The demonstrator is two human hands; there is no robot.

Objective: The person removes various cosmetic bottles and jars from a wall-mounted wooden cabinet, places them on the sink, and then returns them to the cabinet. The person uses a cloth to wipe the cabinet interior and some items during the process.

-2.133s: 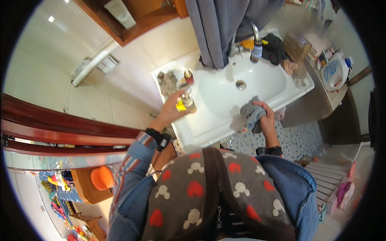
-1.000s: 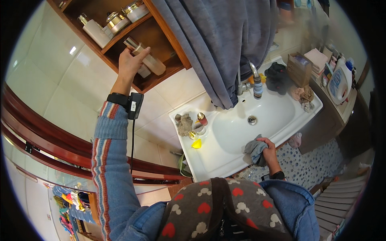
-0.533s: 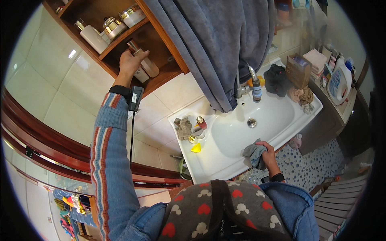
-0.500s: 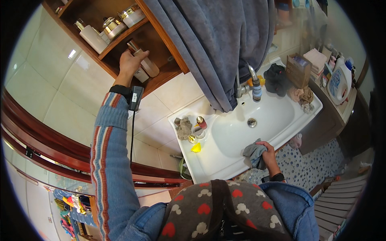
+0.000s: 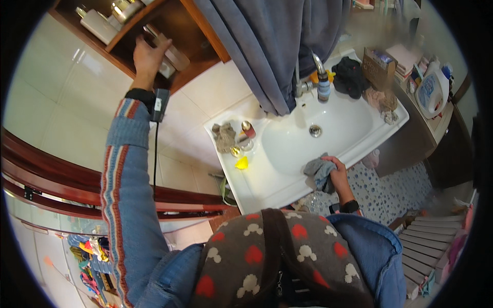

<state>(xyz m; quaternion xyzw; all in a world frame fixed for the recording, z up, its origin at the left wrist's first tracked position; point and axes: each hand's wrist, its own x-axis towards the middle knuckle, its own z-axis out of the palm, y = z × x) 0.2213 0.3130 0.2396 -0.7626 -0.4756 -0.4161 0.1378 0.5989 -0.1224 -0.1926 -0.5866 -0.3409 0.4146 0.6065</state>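
Note:
My left hand [image 5: 148,57] reaches into the lower shelf of the wooden cabinet [image 5: 204,23], its thumb and fingers closed about the upper part of a pale pinkish bottle [image 5: 177,57] with a copper-coloured cap. The bottle stands on the shelf, and the fingertips are partly hidden. A shorter whitish container [image 5: 166,70] stands close under the palm. At the sink's front rim, my right hand [image 5: 339,177] grips a crumpled grey cloth [image 5: 321,172]. The white sink [image 5: 277,149] lies between my hands, its chrome tap [image 5: 320,69] at the back.
A red bottle [image 5: 248,129], a brown cloth [image 5: 224,137] and a yellow piece [image 5: 241,162] sit on the sink's left ledge. Right of the tap are a black cloth [image 5: 350,77] and a cardboard box [image 5: 378,65]. A grey curtain [image 5: 257,56] hangs beside the cabinet.
The whole view has shifted, so the cabinet and sink appear higher and further left. My left hand stays at the pinkish bottle; my right hand still holds the grey cloth at the rim.

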